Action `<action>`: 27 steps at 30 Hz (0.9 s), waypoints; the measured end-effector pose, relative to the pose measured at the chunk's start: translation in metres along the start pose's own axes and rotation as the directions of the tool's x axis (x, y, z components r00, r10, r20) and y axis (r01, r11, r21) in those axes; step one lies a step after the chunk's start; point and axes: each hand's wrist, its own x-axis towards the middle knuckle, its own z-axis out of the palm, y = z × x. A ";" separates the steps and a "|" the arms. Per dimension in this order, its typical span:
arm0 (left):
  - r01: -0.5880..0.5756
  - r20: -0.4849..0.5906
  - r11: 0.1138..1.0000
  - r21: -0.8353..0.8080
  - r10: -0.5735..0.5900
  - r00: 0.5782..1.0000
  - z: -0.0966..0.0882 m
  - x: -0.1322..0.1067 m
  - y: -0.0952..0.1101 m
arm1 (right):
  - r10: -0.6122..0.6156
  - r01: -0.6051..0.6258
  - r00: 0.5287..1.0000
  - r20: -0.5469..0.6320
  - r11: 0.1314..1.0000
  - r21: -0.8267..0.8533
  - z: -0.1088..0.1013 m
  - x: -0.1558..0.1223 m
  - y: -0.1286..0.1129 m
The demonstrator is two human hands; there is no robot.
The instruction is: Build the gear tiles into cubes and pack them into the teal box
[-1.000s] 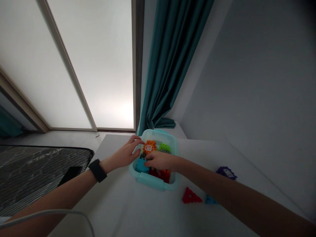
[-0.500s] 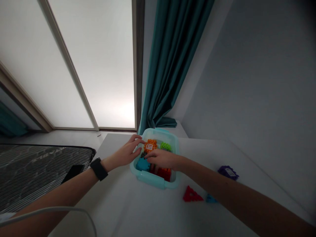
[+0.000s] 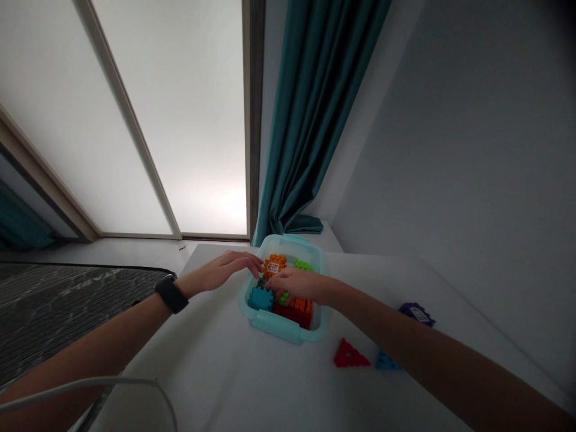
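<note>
A pale turquoise plastic box (image 3: 274, 326) stands on the white table (image 3: 270, 384) and holds several toy blocks: an orange one (image 3: 274, 264), a blue one (image 3: 260, 297), a red one (image 3: 297, 310) and green ones (image 3: 302, 264). My left hand (image 3: 225, 270), with a black watch (image 3: 170, 294) on its wrist, hovers at the box's left rim, fingers stretched toward the orange block. My right hand (image 3: 294, 283) lies inside the box on top of the blocks, fingers curled down among them; what they grip is hidden.
Loose on the table right of the box lie a red triangular block (image 3: 348, 355), a small blue block (image 3: 384, 361) and a purple block (image 3: 416, 314). A teal curtain (image 3: 310, 120) hangs behind. A dark mattress (image 3: 58, 300) lies at the left, and a white curved rail (image 3: 90, 387) is near me.
My left hand has lifted off the box's rim and flattened out, fingers now extended over the edge. My right hand has shifted slightly further into the box.
</note>
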 end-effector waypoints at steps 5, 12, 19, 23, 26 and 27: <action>-0.025 0.054 0.999 0.042 0.022 0.998 0.002 -0.002 -0.001 | 0.000 -0.003 0.999 0.050 0.998 0.061 -0.002 0.005 0.008; -0.021 0.029 0.996 0.089 0.019 0.999 0.003 0.002 0.010 | -0.069 0.063 0.997 0.037 0.987 0.147 -0.018 -0.020 0.003; -0.026 0.012 0.968 0.248 0.024 1.000 0.015 0.027 0.027 | -0.257 0.248 0.966 0.005 0.938 0.242 -0.047 -0.072 0.023; -0.089 0.126 0.956 0.278 0.056 0.990 0.035 0.055 0.045 | -0.306 0.321 0.947 -0.099 0.896 0.305 -0.055 -0.103 0.053; -0.131 0.194 0.932 0.338 0.067 0.979 0.058 0.078 0.057 | -0.292 0.326 0.944 -0.153 0.895 0.304 -0.057 -0.125 0.076; -0.152 0.207 0.920 0.362 0.079 0.975 0.066 0.086 0.059 | -0.283 0.322 0.944 -0.171 0.905 0.279 -0.058 -0.132 0.084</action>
